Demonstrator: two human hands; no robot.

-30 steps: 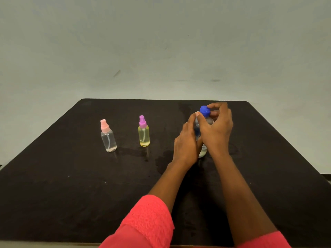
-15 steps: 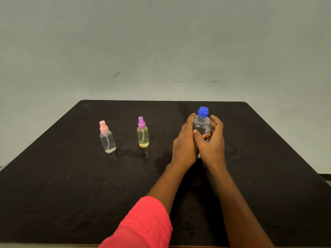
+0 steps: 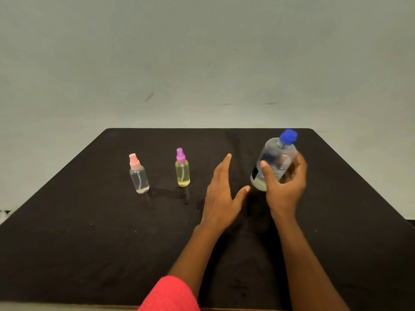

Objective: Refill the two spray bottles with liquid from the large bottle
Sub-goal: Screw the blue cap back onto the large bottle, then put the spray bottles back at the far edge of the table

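- A person's two bare forearms reach in from the bottom edge of the frame over a black table [image 3: 89, 243]. A red sleeve [image 3: 170, 295] covers the left arm near the bottom centre.
- The right hand [image 3: 284, 187], right of centre, grips the large bottle [image 3: 275, 160]. The thumb lies across the front and the fingers curl round the back.
- The large bottle is clear and leans with its blue cap [image 3: 288, 136] towards the upper right. The cap is on, so pouring has probably not begun. A little pale liquid sits at its base. I cannot tell whether the base touches the table.
- The left hand [image 3: 221, 194], at centre, holds nothing. Its fingers are straight and its thumb is spread, and it sits just left of the large bottle, probably ready to steady it or to reach for a spray bottle.
- Two small spray bottles stand upright left of centre, well apart from each other. Both are capped and probably waiting to be opened.
- The pink-topped spray bottle [image 3: 138, 176] on the left is clear and looks almost empty.
- The purple-topped spray bottle [image 3: 182, 171] nearer the centre looks yellow.
- The large bottle carries a dark label [image 3: 267, 158], but its writing is too blurred to read. No writing shows on the spray bottles.
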